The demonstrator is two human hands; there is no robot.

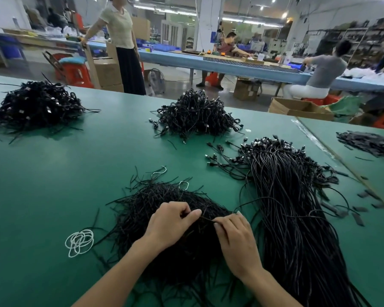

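Note:
Both hands hover over a heap of thin black ties (155,200) on the green table (75,165). My left hand (172,222) pinches one thin black tie (207,219) between thumb and fingers. My right hand (236,239) pinches the same tie at its other end, close to the left. To the right lies a long bundle of black cables (293,207) with plugs at its far end.
A pile of coiled black cables (195,114) sits at mid table, another pile (33,105) at far left. White rubber bands (79,241) lie left of my arms. Black flat pieces (370,144) lie on the right table. A person (122,45) stands beyond the table; others sit at a blue bench.

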